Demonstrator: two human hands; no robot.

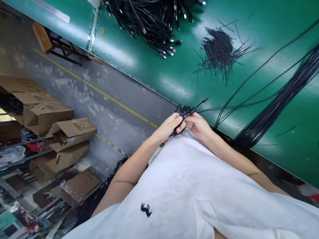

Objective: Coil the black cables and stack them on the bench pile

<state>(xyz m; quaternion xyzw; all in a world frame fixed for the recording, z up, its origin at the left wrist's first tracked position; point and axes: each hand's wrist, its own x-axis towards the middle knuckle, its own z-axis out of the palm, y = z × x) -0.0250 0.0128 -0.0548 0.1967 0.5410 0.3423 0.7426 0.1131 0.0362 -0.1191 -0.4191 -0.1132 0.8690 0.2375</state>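
My left hand [169, 127] and my right hand [197, 124] meet close to my white shirt at the edge of the green table [249, 0]. Both are closed on a small bundle of black cables [186, 111], whose plug ends stick out past my fingers over the table edge. From that bundle, black cable strands [262, 101] trail to the right across the table and join a thick sheaf of cables [295, 87].
A large heap of black cables with plugs [152, 10] lies at the far side of the table. A pile of short black ties [220, 48] sits near the middle. Cardboard boxes [58, 128] stand on the floor to the left, beyond a yellow floor line [97, 90].
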